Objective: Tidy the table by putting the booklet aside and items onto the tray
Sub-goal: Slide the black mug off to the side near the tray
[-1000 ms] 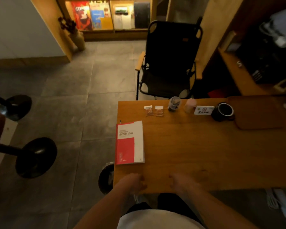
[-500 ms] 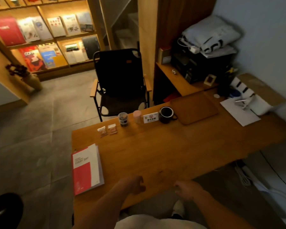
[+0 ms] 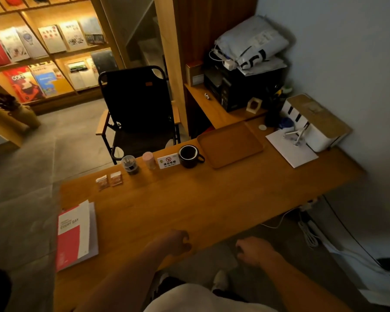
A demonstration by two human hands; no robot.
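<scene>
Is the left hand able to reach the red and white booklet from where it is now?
Probably yes. The left hand holds nothing, and only bare table lies between it and the booklet, which sits uncovered at the table's left edge.

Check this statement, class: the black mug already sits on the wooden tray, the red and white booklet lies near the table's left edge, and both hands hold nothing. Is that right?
One part is wrong. The head view shows the black mug standing on the table beside the wooden tray, not on it. The red and white booklet does lie near the left edge, and the left hand and right hand hold nothing.
</scene>
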